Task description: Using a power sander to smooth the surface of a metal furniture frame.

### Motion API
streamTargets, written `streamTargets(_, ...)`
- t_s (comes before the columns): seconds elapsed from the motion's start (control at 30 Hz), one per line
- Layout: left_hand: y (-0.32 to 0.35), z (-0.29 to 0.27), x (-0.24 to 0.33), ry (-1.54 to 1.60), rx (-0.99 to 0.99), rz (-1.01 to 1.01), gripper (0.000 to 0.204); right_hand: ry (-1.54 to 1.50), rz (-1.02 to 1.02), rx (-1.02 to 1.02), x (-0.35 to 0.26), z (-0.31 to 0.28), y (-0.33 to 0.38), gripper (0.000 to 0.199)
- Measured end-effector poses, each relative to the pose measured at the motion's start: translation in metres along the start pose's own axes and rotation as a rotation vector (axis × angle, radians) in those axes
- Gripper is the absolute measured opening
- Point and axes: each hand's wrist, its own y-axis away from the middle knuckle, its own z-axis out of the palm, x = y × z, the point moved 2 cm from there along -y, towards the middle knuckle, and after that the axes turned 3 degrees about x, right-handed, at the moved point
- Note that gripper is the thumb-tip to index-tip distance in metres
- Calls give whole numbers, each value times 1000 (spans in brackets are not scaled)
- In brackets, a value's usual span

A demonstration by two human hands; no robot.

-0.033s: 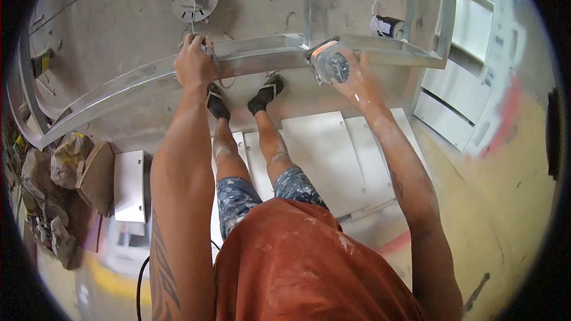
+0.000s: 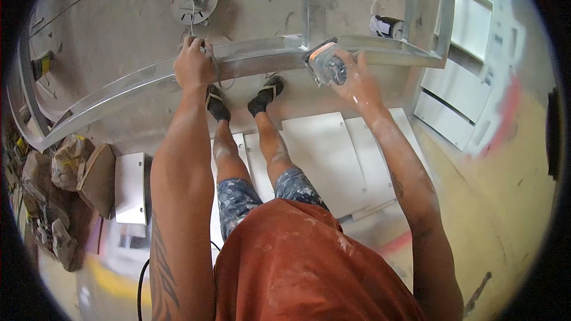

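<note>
My right hand [image 2: 361,86] is closed round a dusty grey power sander [image 2: 324,62] with an orange edge. The sander is tilted at the near rail of a silvery metal frame [image 2: 262,62]; whether its pad touches the metal is hard to tell. My left hand [image 2: 195,66] is closed over the same rail further left, with a thin grey cable [image 2: 216,71] looping down beside its fingers. Whatever else that hand grips is hidden by the fingers.
A round white slotted disc [image 2: 194,2] with a cord lies beyond the rail. A dark can [image 2: 386,27] rests inside the frame at right. White panels [image 2: 324,160] lie behind my feet. Dusty bags [image 2: 44,184] are heaped at left, and white boards [image 2: 452,92] lie at right.
The sander and my right hand have shifted very slightly left. My left hand stays at the rail.
</note>
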Motion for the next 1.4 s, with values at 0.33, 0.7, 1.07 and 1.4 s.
streamTargets(0.33, -1, -2, 3, -27, -53, -23, 28, -74, -89, 79, 12, 11, 24, 69)
streamTargets(0.7, -2, 3, 5, -31, -35, -8, 29, -60, -143, -38, -22, 12, 16, 59)
streamTargets(1.07, 0, 3, 1, -38, -47, 13, 33, -114, -121, 57, -1, 23, 19, 70)
streamTargets(1.4, -5, 3, -2, -32, -11, 9, 28, -158, 95, 223, 49, 10, -14, 82)
